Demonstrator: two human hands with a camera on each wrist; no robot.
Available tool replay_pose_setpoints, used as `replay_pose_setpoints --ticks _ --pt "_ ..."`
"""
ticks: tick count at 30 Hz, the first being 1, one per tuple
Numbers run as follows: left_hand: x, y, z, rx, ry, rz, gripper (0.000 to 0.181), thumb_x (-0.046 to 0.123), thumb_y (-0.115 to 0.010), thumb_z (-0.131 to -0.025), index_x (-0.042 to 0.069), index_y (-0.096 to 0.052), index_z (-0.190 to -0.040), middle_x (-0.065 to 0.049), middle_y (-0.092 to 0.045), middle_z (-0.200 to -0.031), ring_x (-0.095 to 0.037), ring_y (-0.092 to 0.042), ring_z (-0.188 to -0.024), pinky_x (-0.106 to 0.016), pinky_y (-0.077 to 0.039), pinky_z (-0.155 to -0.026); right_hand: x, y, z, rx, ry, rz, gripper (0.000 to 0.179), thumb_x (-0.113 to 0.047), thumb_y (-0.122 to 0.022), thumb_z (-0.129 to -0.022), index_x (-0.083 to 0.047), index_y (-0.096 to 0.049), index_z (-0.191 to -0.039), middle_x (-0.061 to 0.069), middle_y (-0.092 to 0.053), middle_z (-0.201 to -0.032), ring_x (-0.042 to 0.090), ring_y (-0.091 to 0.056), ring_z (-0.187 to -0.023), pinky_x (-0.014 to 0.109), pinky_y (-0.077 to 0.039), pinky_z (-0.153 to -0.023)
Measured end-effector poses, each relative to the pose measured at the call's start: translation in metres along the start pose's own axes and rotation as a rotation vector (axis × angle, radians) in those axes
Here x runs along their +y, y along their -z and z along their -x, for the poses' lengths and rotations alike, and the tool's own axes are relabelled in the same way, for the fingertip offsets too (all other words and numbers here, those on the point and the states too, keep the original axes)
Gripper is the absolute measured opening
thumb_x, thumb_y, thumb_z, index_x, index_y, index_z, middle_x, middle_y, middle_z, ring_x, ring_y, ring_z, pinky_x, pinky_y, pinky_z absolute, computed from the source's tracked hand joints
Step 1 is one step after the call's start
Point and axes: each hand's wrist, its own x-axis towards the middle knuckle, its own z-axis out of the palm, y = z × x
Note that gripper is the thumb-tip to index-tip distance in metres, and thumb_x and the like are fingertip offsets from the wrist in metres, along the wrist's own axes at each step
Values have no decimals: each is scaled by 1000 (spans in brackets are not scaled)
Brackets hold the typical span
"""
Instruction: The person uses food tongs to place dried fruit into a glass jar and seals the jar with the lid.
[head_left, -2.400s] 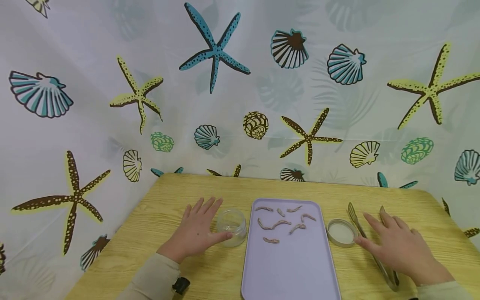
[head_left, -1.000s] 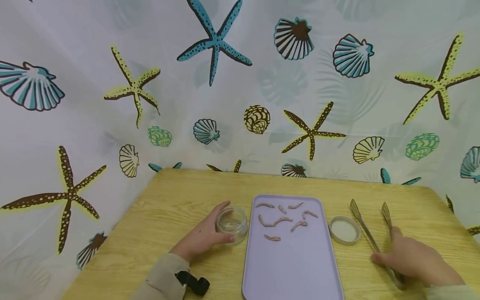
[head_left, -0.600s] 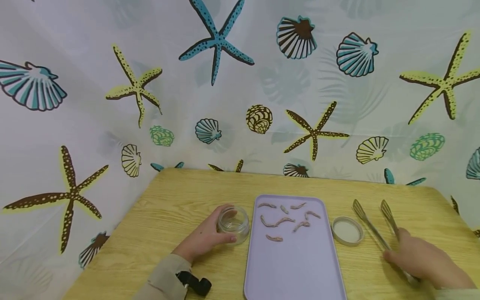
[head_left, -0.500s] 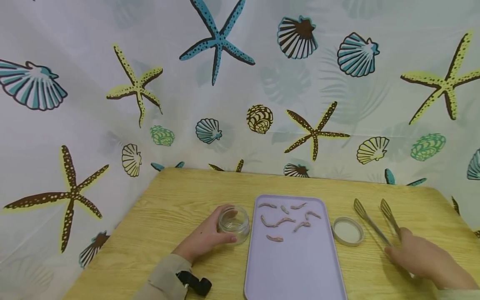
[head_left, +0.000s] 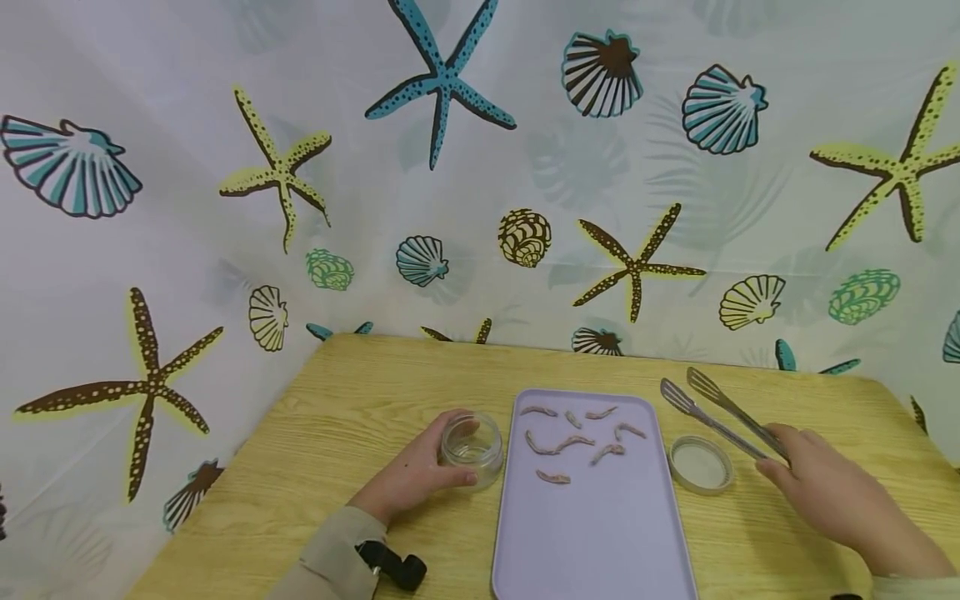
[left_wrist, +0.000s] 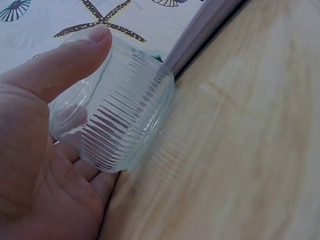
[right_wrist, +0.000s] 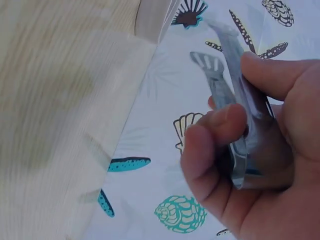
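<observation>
In the head view my left hand [head_left: 412, 481] grips a clear glass jar [head_left: 486, 469] standing open-topped at the tray's left side, thumb at its front and fingers behind. Ribbed walls of the jar [left_wrist: 120, 110] show between thumb and fingers in the left wrist view. Metal tongs [head_left: 723, 431] with slotted tips are held in my right hand [head_left: 832, 492], raised over the table to the tray's right. Fingers wrap round both arms of the tongs [right_wrist: 252, 107] in the right wrist view; the tips stand apart with nothing between them.
A lilac tray [head_left: 592, 542] lies in the middle of the wooden table [head_left: 360, 375], bearing several thin brownish dried strips [head_left: 553, 477] towards its far end. Right of it lies a round lid [head_left: 702, 465]. A curtain [head_left: 465, 192] printed with starfish and shells hangs behind the table.
My left hand has gone from lying spread beside the jar to gripping it. My right hand has picked up the tongs, lifted them and swung their tips left towards the tray; the arms have drawn closer together.
</observation>
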Motion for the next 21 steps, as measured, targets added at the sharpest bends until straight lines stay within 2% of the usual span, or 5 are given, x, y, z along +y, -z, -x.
replay_pose_setpoints --ticks 4,8,11,16,21 --pt "1 -1 1 -3 -1 0 86 33 -84 -85 24 -34 -154 1 -45 -154 -21 -37 -143 -51 -23 -117 -15 -3 -1 66 83 -13 57 -36 -56 -105 4 -46 -143 29 -55 -130 44 -59 -112 61 -50 -81" --pt "2 -1 1 -2 -2 -9 88 33 -84 -85 21 -32 -155 0 -45 -154 -21 -37 -144 -51 -24 -117 -32 -4 -6 99 165 -30 48 -25 -59 -104 0 -49 -143 19 -64 -124 37 -64 -109 58 -51 -82" --pt "2 -1 1 -1 -1 -14 88 32 -83 -86 19 -31 -156 -1 -45 -154 -22 -37 -144 -51 -23 -117 -45 -5 -11 88 195 -41 46 -23 -60 -103 -4 -50 -144 16 -66 -124 32 -65 -106 54 -52 -81" --pt "3 -1 1 3 10 -19 86 33 -83 -86 22 -33 -155 -1 -45 -154 -22 -37 -144 -51 -23 -118 -60 -10 -20 46 202 -36 48 -26 -60 -103 -8 -51 -147 15 -65 -128 21 -62 -95 43 -49 -72" --pt "5 -2 2 9 18 -27 86 35 -84 -85 23 -33 -155 1 -46 -153 -21 -37 -144 -51 -24 -117 -75 -17 -29 41 230 -8 47 -28 -64 -101 -10 -57 -144 -1 -69 -104 14 -55 -81 37 -44 -67"
